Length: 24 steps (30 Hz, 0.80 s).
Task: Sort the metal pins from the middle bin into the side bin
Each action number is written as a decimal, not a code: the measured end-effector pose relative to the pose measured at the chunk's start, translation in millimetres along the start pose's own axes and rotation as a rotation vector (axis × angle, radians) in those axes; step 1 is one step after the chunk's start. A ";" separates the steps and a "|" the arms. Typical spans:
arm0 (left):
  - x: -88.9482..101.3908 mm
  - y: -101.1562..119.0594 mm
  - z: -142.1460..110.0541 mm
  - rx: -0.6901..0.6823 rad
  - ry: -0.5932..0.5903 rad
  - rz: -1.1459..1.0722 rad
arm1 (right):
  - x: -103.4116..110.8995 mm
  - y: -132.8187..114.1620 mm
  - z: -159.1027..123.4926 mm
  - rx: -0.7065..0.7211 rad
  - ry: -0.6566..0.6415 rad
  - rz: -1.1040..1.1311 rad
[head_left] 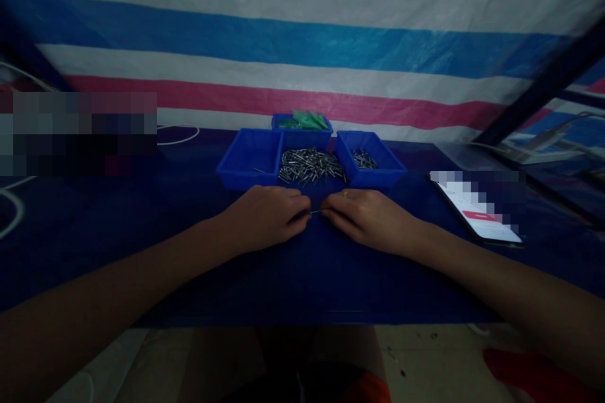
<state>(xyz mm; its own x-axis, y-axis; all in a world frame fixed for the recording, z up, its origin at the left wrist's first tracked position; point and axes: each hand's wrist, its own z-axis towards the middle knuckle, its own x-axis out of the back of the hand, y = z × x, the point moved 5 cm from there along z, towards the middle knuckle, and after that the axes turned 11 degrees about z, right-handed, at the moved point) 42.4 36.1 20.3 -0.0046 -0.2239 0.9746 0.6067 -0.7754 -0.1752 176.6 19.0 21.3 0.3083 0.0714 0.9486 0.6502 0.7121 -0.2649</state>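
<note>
Between my two hands, a thin metal pin point(316, 210) bridges the small gap from fingertips to fingertips. My left hand point(265, 217) is closed and pinches its left end with thumb and forefinger. The right end is pinched by my right hand point(371, 217), also closed; the fingers hide most of the pin. Just beyond the hands lies a loose pile of similar thin metal pins point(309, 164) on the blue table point(302, 283). A left blue bin point(248, 180) holds what looks like a single pin, while several lie in the right blue bin point(378, 178).
Behind the pile stands another blue bin point(302, 137) with green plastic packets point(309, 119) in it. A phone with a lit screen point(482, 216) rests on the right side. White cables point(182, 138) run along the left. A striped tarp point(302, 43) hangs at the back.
</note>
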 end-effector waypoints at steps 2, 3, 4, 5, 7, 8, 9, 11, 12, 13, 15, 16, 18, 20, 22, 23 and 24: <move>0.0 0.2 0.0 -0.004 0.007 0.006 | 0.3 0.0 0.1 -0.004 0.003 0.004; 0.0 0.1 0.0 -0.002 0.009 0.008 | 0.4 0.1 0.1 -0.006 0.006 0.005; 0.0 0.2 0.0 -0.001 0.008 0.006 | 0.4 0.3 0.1 -0.009 0.008 0.008; 0.0 0.2 0.1 0.000 0.006 0.003 | 0.5 0.7 0.1 -0.013 0.010 0.010; 0.4 0.4 0.4 0.002 -0.002 -0.005 | 0.3 1.8 -0.1 -0.027 0.006 0.010; 0.9 0.4 0.5 0.004 -0.002 -0.008 | 0.2 2.4 -0.3 -0.035 0.003 0.007; 1.5 0.2 0.6 0.009 -0.002 -0.008 | 0.1 3.1 -0.5 -0.045 -0.001 0.005; 3.3 -0.1 0.9 0.020 0.011 -0.004 | -0.2 4.0 -0.7 -0.055 -0.008 0.007; 4.1 -0.2 1.0 0.022 0.020 -0.003 | -0.3 4.4 -0.7 -0.059 -0.009 0.010; 4.6 -0.2 1.0 0.023 0.028 -0.002 | -0.4 4.6 -0.6 -0.058 -0.006 0.010; 4.4 -0.3 1.0 0.021 0.036 0.000 | -1.0 4.9 -0.4 -0.055 -0.008 0.007; 3.8 -0.2 1.0 0.016 0.036 0.002 | -1.5 4.8 -0.2 -0.051 -0.011 0.006; 2.5 -0.4 0.8 0.007 0.033 0.010 | -2.3 4.1 -0.1 -0.038 -0.019 0.001; 1.6 -0.8 0.7 0.003 0.031 0.018 | -2.5 3.2 -0.2 -0.026 -0.022 -0.005; 1.1 -1.2 0.6 0.000 0.026 0.024 | -1.8 2.7 -0.3 -0.025 -0.019 -0.011; 1.1 -1.2 0.6 -0.001 0.026 0.026 | -1.4 2.7 -0.3 -0.029 -0.017 -0.011; 1.2 -1.2 0.6 -0.003 0.027 0.029 | -1.1 2.9 -0.2 -0.033 -0.017 -0.008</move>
<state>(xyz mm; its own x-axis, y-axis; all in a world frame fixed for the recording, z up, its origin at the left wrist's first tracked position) 42.1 37.2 21.7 -0.0083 -0.2622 0.9650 0.6043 -0.7702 -0.2041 178.3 20.8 19.5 0.2913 0.0777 0.9535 0.6752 0.6894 -0.2625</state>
